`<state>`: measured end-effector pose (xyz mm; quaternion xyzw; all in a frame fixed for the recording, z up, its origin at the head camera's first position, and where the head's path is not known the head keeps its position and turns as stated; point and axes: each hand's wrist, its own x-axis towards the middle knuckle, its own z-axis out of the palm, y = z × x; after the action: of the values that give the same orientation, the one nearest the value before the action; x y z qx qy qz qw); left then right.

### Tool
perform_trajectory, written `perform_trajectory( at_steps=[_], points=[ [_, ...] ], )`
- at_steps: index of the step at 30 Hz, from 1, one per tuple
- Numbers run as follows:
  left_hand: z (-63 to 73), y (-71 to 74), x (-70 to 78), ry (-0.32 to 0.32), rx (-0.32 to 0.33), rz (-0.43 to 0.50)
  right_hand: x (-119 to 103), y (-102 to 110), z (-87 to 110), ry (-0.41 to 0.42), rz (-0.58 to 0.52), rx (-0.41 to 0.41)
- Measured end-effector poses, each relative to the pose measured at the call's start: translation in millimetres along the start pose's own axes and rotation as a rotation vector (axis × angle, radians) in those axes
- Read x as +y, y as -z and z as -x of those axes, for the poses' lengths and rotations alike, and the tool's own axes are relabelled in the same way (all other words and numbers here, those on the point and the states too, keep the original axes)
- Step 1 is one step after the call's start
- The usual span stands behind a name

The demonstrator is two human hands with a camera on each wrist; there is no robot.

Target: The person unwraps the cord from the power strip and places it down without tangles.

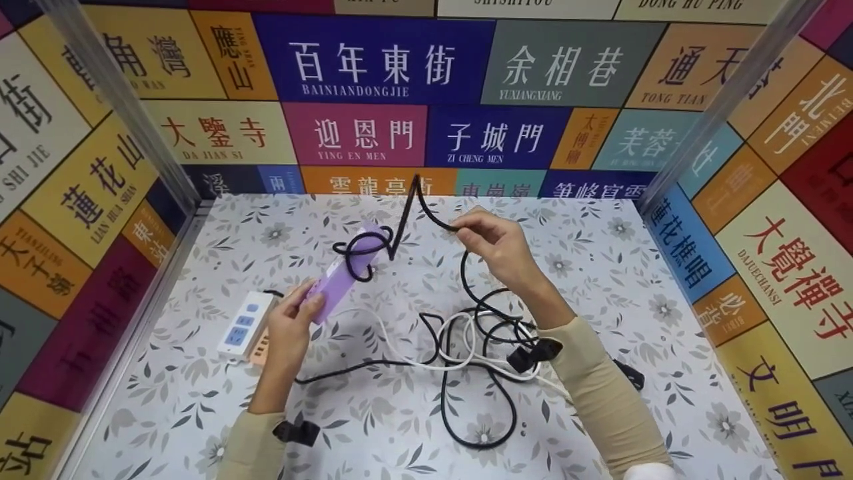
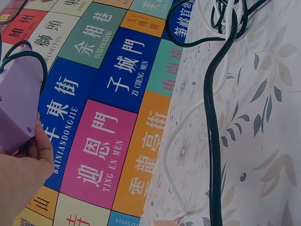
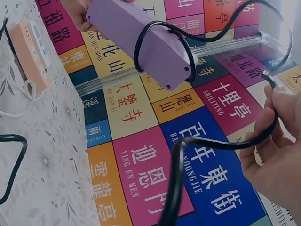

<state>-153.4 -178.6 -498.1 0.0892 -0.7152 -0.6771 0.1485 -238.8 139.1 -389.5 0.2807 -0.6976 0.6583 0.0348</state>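
In the head view my left hand (image 1: pixel 292 327) grips the near end of a long purple power strip (image 1: pixel 341 285), raised above the table and slanting away to the right. A black cord (image 1: pixel 404 219) loops around the strip's far end. From there it rises to a sharp bend and comes down to my right hand (image 1: pixel 498 253), whose thumb and fingers pinch it. The right wrist view shows the loop around the purple strip (image 3: pixel 150 52), with screw holes at its end, and the cord crossing the right fingers (image 3: pixel 265 136). Beyond this hand the cord drops to the table.
A white power strip (image 1: pixel 248 323) and an orange power strip (image 1: pixel 260 350) lie side by side at the left. Black cord (image 1: pixel 445 400) and white cord (image 1: pixel 413 363) tangle on the flowered tabletop (image 1: pixel 373 427). Printed walls (image 1: pixel 373 60) enclose the back and sides.
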Motion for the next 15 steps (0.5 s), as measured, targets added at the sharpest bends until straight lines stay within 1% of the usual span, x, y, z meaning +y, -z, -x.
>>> perform_trajectory(
  at_steps=[4, 8, 11, 15],
  points=[
    [-1.0, 0.2, 0.1, 0.005, 0.007, -0.002, 1, 5, 8.8, 0.023, -0.040, -0.099],
    [-1.7, 1.1, 0.7, 0.031, 0.010, 0.004, 5, 12, 14.9, 0.062, -0.048, -0.191],
    [-2.1, 2.3, 1.0, 0.042, 0.006, 0.012, 9, 19, 19.2, 0.089, -0.054, -0.245],
    [-2.8, 4.7, 1.8, 0.043, 0.019, 0.019, 17, 30, 25.3, 0.113, -0.066, -0.308]
  ],
)
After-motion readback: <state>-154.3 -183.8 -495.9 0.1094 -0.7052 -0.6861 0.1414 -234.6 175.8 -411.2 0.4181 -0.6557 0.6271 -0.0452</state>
